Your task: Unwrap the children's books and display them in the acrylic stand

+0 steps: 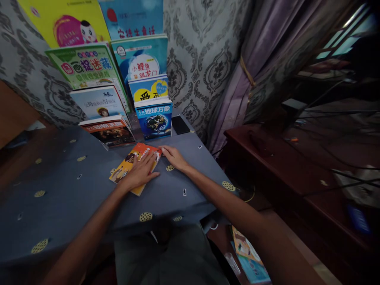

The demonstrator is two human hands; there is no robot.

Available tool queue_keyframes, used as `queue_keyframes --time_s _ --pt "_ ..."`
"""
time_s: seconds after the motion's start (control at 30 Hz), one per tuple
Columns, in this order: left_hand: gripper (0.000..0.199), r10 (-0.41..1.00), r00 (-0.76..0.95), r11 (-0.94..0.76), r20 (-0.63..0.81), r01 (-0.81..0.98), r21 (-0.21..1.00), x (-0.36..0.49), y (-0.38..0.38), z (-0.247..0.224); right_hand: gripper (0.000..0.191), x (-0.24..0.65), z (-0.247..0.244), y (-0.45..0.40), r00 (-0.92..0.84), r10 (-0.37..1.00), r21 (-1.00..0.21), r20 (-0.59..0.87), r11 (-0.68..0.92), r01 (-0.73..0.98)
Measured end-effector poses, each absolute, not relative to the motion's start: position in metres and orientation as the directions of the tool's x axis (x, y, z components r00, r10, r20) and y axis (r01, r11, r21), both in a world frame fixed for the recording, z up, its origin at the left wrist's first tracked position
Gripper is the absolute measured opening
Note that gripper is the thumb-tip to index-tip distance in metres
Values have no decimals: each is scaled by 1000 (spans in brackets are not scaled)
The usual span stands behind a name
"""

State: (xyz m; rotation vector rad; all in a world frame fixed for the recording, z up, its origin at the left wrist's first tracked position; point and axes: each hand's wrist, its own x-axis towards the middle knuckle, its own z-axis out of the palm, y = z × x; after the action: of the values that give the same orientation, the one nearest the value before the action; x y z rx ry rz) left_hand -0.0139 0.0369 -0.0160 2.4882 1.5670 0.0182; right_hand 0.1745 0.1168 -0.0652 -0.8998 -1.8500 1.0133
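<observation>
An orange picture book (124, 170) lies flat and at a slant on the blue tablecloth. My left hand (141, 171) rests palm down across its cover, fingers stretched out and thumb apart. At the book's upper right corner, my right hand (175, 159) has its fingers bent around the edge, pinching it. Just beyond stand two rows of upright books. The front one on the left is a dark book with an orange top (111, 132). On the right, a blue book with a globe (154, 122) is in front.
A black phone (180, 125) lies beside the right row. Patterned wallpaper and a tied purple curtain (234, 87) are behind. A dark red wooden desk (267, 166) with cables stands to the right. More books (249, 257) are low down by the table, near my legs.
</observation>
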Motion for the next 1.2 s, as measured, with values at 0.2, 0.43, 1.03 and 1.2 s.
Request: queue_keyframes --time_s 0.2,0.43,1.03,1.2 --pt "67 989 145 -144 5 979 146 -38 37 -19 40 177 -62 115 -402 869 -880 287 405 248" --pt "54 996 89 -89 -2 996 17 -33 18 -2 43 179 -58 116 -397 879 -894 266 379 240" --pt "61 963 164 -199 -215 968 -153 9 -45 23 37 178 -45 99 -503 863 -988 51 117 100" --pt "62 927 251 -305 -279 938 -168 13 -41 40 40 176 -49 101 -502 864 -992 38 95 88"
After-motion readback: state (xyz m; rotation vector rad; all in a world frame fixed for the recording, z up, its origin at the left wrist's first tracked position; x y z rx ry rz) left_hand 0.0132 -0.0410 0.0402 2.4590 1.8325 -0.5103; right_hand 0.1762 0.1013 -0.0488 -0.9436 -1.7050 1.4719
